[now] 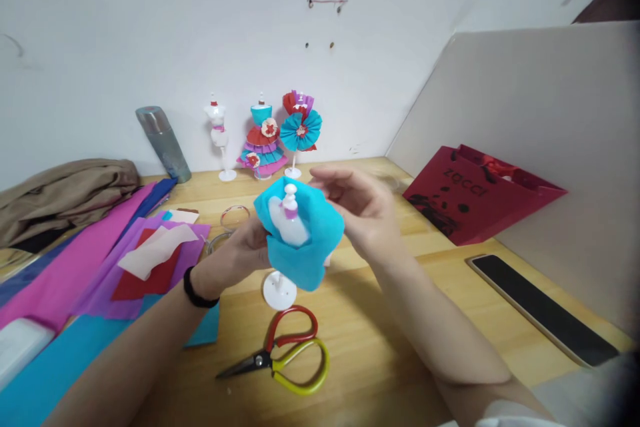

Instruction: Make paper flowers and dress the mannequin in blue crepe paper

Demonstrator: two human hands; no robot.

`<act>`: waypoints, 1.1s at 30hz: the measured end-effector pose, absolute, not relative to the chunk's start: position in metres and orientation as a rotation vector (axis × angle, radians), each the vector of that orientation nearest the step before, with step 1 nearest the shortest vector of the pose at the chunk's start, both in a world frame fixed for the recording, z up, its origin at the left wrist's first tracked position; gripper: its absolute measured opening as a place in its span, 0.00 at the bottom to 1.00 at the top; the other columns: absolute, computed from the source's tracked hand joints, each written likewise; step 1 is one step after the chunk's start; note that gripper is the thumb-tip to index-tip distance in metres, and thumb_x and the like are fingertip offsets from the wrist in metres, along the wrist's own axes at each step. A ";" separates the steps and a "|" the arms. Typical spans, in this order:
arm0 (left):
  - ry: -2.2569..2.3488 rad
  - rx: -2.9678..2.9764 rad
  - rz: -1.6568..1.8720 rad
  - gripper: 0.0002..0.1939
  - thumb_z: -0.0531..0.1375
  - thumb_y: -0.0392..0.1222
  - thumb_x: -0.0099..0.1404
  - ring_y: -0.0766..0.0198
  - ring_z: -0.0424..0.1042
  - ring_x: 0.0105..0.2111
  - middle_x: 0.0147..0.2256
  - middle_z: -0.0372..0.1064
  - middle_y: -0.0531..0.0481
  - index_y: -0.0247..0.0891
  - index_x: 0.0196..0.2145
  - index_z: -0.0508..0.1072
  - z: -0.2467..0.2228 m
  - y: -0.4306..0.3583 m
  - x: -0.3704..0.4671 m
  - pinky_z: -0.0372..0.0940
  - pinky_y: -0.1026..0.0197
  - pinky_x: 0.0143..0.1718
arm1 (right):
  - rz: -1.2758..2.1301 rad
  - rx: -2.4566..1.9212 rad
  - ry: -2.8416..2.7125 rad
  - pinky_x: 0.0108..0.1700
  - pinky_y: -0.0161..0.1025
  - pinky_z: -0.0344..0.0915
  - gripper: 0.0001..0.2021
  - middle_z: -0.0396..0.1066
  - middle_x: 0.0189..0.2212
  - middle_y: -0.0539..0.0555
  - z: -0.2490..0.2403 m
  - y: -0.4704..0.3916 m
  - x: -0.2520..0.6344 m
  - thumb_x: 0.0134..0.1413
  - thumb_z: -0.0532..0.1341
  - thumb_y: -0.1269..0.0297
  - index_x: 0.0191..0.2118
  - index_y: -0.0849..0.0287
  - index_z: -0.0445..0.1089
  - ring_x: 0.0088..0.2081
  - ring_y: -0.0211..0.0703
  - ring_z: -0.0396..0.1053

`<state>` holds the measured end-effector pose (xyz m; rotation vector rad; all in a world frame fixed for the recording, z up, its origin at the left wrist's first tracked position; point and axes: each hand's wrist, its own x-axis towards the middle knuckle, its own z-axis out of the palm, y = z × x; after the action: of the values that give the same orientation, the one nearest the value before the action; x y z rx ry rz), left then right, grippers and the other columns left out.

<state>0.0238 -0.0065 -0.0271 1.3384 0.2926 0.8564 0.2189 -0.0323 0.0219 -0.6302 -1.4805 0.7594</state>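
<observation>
A small white dress form (291,227) with a purple neck band stands on a round white base (279,291) and leans toward me. Blue crepe paper (300,265) wraps loosely around its body and flares out at the top. From the left, my left hand (239,252) grips the wrapped form, its fingertips partly hidden behind the paper. My right hand (367,207) curves around the paper's right edge with thumb and fingers apart, slightly blurred. Scissors (261,361) with one red and one yellow handle lie in front of the base, blades pointing left.
Three more dress forms (261,140) stand by the wall, two dressed in ruffled paper. Coloured paper sheets (95,280), a brown cloth (70,193) and a grey bottle (165,145) are at left. On the right are a red paper bag (480,197) and a phone (543,310).
</observation>
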 end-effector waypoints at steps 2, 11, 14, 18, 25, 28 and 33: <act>0.252 1.290 0.807 0.13 0.71 0.48 0.56 0.61 0.75 0.32 0.33 0.76 0.48 0.38 0.35 0.77 -0.028 -0.003 0.021 0.71 0.61 0.33 | 0.593 -0.644 -1.603 0.41 0.39 0.71 0.14 0.76 0.43 0.53 0.016 -0.030 0.214 0.56 0.66 0.65 0.49 0.52 0.73 0.41 0.42 0.73; 0.261 1.199 0.807 0.23 0.64 0.62 0.54 0.56 0.70 0.22 0.22 0.71 0.46 0.40 0.37 0.78 -0.022 0.010 0.015 0.63 0.54 0.26 | 1.181 -0.853 -1.711 0.41 0.41 0.69 0.16 0.77 0.38 0.57 0.003 -0.014 0.215 0.53 0.67 0.53 0.41 0.61 0.73 0.38 0.43 0.73; 0.366 1.114 0.935 0.23 0.63 0.64 0.52 0.62 0.63 0.18 0.19 0.64 0.51 0.44 0.37 0.74 -0.024 0.017 0.011 0.58 0.57 0.23 | 1.435 -0.850 -1.845 0.37 0.37 0.67 0.15 0.75 0.32 0.53 -0.004 -0.010 0.211 0.51 0.68 0.54 0.37 0.63 0.74 0.34 0.40 0.71; 0.345 1.060 0.984 0.22 0.63 0.61 0.52 0.63 0.60 0.19 0.20 0.60 0.53 0.44 0.39 0.72 -0.024 0.018 0.011 0.58 0.56 0.24 | 1.641 -0.770 -1.989 0.28 0.31 0.59 0.10 0.69 0.25 0.46 -0.021 -0.012 0.194 0.49 0.68 0.63 0.37 0.63 0.74 0.25 0.32 0.63; 0.358 1.028 0.959 0.24 0.64 0.59 0.51 0.52 0.73 0.32 0.33 0.76 0.44 0.43 0.41 0.75 -0.017 0.015 0.015 0.68 0.50 0.33 | 1.720 -0.865 -1.956 0.28 0.32 0.65 0.06 0.70 0.22 0.48 -0.042 -0.016 0.177 0.52 0.64 0.64 0.33 0.62 0.74 0.25 0.36 0.69; 0.493 1.005 1.009 0.22 0.59 0.55 0.55 0.45 0.74 0.47 0.43 0.78 0.43 0.43 0.44 0.75 -0.017 0.024 0.014 0.68 0.44 0.47 | 1.530 -0.957 -1.925 0.25 0.32 0.64 0.05 0.69 0.19 0.48 -0.048 -0.010 0.178 0.53 0.62 0.66 0.29 0.61 0.71 0.22 0.35 0.67; 0.563 0.946 1.117 0.18 0.58 0.54 0.57 0.46 0.69 0.56 0.49 0.76 0.42 0.39 0.38 0.76 -0.023 0.035 0.012 0.64 0.46 0.57 | 1.169 -1.132 -1.986 0.24 0.31 0.58 0.11 0.69 0.17 0.48 -0.058 0.002 0.180 0.53 0.61 0.71 0.21 0.61 0.66 0.20 0.34 0.64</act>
<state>0.0123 0.0348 -0.0232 0.9459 0.5634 1.1167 0.1796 0.0022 -0.0580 -1.1322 -1.9855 1.1689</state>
